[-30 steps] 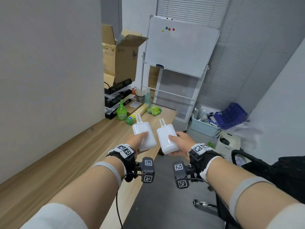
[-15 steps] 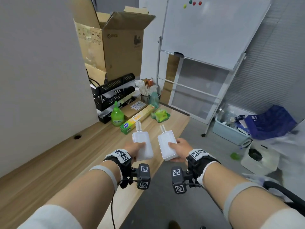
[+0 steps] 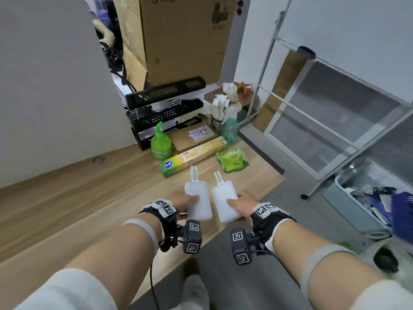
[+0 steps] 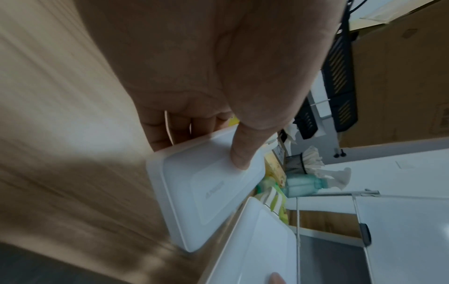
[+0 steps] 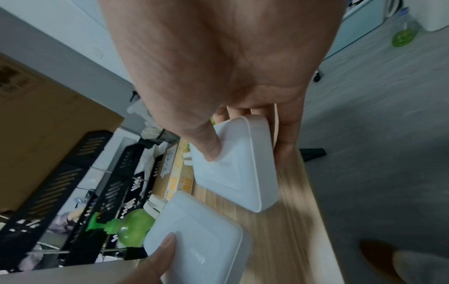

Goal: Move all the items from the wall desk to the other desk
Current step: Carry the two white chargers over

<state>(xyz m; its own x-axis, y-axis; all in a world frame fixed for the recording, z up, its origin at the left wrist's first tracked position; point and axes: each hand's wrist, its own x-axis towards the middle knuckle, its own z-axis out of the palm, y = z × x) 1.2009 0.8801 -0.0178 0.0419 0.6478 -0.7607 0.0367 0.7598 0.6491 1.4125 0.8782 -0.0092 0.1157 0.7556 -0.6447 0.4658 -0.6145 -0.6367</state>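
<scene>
I carry two flat white router-like boxes with short antennas over the near end of the wooden desk (image 3: 67, 204). My left hand (image 3: 182, 201) grips the left white box (image 3: 197, 201), thumb on top and fingers underneath; the same box (image 4: 209, 194) fills the left wrist view. My right hand (image 3: 242, 203) grips the right white box (image 3: 224, 203), also seen as the upper box (image 5: 238, 165) in the right wrist view. Both boxes are held side by side, antennas pointing away from me.
At the desk's far end stand a green spray bottle (image 3: 161, 145), a long green-yellow box (image 3: 192, 156), a green packet (image 3: 232, 159), a cardboard parcel (image 3: 194, 136), a black tiered rack (image 3: 165, 108) and a large carton (image 3: 185, 39). A whiteboard stand (image 3: 335, 108) and a grey bin (image 3: 366, 198) are right.
Both hands kept their grip on the white boxes and came closer to the items at the desk's far end, which now fill more of the head view.
</scene>
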